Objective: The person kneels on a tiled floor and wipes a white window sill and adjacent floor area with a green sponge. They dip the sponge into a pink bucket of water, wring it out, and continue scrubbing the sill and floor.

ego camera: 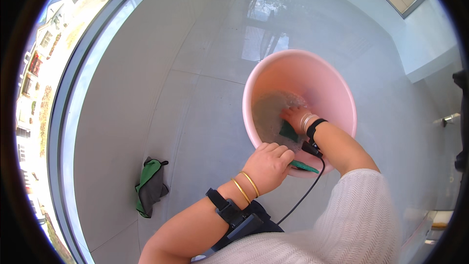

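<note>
A pink plastic bucket (299, 54) stands on the floor before me, with cloudy, bubbly water (269, 113) inside. My left hand (271, 163) is closed at its near rim, around a flat green pad or folded cloth (306, 166) whose end sticks out on the right. Down in the bucket, my right hand (296, 116) reaches to the water, its fingertips partly hidden there. A dark green pad or cloth (288, 132) lies under that palm, partly underwater; how firmly it is held is unclear.
A green and grey cloth (152, 187) lies crumpled on the grey tiled floor (209, 110) to the left. A large window frame (67, 91) runs along the left. From a black wrist device, a dark cable (302, 200) hangs past the near side of the bucket.
</note>
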Available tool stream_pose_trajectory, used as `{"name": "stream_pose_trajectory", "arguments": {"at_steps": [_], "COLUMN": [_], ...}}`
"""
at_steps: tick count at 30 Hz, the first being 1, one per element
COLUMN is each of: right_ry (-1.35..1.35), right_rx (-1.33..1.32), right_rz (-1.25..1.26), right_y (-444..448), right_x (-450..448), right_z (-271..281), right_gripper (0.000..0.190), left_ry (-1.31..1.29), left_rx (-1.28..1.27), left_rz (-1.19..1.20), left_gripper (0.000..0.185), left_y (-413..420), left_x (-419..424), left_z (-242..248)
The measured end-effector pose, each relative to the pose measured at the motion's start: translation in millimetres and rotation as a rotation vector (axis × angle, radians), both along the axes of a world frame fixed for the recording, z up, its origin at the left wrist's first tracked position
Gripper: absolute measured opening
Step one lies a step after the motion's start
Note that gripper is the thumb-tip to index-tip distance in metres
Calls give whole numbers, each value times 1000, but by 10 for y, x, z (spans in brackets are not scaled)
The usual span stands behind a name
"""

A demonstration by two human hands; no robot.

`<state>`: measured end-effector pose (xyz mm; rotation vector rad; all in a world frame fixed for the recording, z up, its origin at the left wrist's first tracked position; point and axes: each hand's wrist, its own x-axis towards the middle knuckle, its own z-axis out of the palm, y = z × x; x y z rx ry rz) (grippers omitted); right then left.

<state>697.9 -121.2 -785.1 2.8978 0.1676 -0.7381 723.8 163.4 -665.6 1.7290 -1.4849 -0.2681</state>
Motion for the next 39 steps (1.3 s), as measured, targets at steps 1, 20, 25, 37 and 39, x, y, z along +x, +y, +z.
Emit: {"name": "stream_pose_trajectory", "arguments": {"at_steps": [1,20,25,37,39], "right_ry": [31,-554,-776,-712,-799], "right_rx": [-12,1075,775,875,910], "right_rz": [97,-634,-457,-514,-454], "right_y": [86,145,-74,-26,-25], "right_x": [-20,-80,-453,-436,-488], "right_z": [-82,1994,1578,1806,1511], "right_gripper": [53,26,37,39,36], "left_ry": [5,-11,-113,-255,-265], "left_rx": [1,-50,-71,-114,-95], "left_rz": [3,60,138,224,213], "left_gripper": [20,17,18,20,19], "left_y": [-1,-23,56,143,113], "left_x": [6,-44,-106,-262,-270], "left_z": [2,-83,50,62,30]}}
